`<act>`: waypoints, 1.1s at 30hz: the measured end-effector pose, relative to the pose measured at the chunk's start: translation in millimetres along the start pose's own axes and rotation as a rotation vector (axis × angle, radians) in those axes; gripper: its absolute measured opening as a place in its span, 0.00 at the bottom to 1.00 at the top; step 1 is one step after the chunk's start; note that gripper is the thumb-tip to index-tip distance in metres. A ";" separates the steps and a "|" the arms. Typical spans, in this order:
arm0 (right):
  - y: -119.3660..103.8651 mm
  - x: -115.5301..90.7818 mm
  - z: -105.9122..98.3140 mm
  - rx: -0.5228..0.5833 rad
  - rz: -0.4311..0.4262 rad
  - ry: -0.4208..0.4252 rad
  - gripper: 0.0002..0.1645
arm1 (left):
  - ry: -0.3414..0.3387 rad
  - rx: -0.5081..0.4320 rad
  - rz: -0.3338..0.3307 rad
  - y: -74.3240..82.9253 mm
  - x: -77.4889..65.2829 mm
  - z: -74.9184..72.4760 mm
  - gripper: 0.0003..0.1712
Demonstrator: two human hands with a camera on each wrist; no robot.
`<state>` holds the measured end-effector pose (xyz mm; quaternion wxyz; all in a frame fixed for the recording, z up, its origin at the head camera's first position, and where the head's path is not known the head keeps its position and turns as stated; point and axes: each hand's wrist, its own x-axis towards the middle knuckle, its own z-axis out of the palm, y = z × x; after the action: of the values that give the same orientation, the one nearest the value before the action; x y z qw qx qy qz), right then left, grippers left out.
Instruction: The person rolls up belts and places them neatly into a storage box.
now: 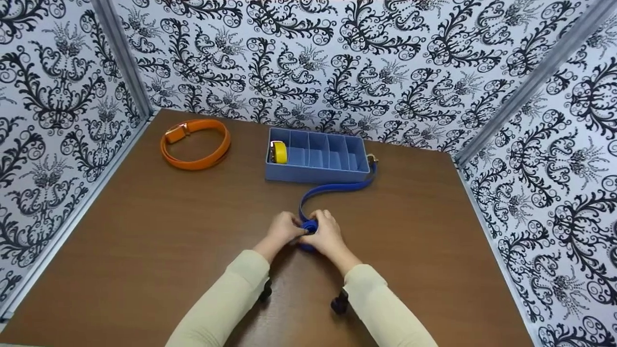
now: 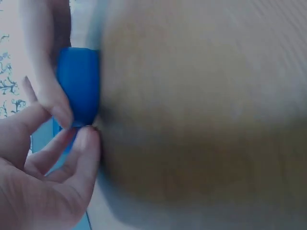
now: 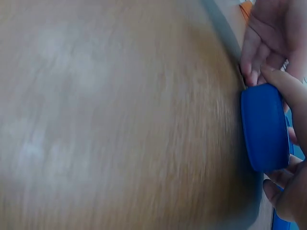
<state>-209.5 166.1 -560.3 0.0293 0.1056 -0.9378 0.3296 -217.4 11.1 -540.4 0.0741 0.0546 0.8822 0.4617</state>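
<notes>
The blue belt (image 1: 337, 187) sits at the centre of the frame, one end wound into a tight coil (image 3: 265, 128) between the two hands. The right hand (image 1: 328, 235) is curled round the coil, thumb against its near side; the left hand (image 1: 283, 230) pinches at the coil's left side with bent fingers and thumb.

The rolling looks well begun but unfinished: several turns are wound, while a free length curves up past the front of the box and ends at a metal buckle (image 1: 372, 158) just beside the box's right end. That length is what seems left to wind.

Above the hands, at upper centre, stands the grey-blue box (image 1: 313, 174), split into a row of compartments. A yellow roll (image 1: 280, 152) with a metal buckle is in the leftmost one, apparently a finished piece. The orange belt (image 1: 195, 164) lies at the upper left in a wide, loose loop, so it appears not yet rolled tight.

Everything is on a brown wood-grain table (image 1: 409, 231), with a sheen toward the lower centre. Panels (image 1: 308, 48) with black scrollwork on white enclose it at the left, back and right, joined by grey metal posts (image 1: 120, 58) at the corners. Pale sleeves (image 1: 231, 294) enter from the bottom edge.
</notes>
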 end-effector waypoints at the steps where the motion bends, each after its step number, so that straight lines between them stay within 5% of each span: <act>1: 0.1 0.2 -1.3 -0.001 -0.001 -0.003 0.38 | -0.005 0.005 0.004 2.5 -0.1 0.4 0.06; 11: 0.6 1.8 -21.0 -0.002 -0.027 -0.148 0.52 | -0.018 0.088 0.153 12.3 8.3 5.4 0.01; 18: 1.4 -2.9 -26.0 -0.006 -0.058 -0.216 0.55 | -0.061 0.135 0.182 16.3 17.6 5.6 0.05; 25: -0.1 3.8 -20.7 -0.054 0.009 -0.164 0.55 | 0.069 0.095 0.095 13.1 22.3 13.9 0.09; 33: -9.0 10.3 -13.4 -0.052 0.108 -0.165 0.64 | 0.096 0.082 -0.009 10.8 10.2 13.3 0.16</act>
<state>-217.8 165.7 -543.1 -0.0631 0.0808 -0.9495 0.2966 -224.7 29.6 -539.7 0.0313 0.0315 0.9031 0.4271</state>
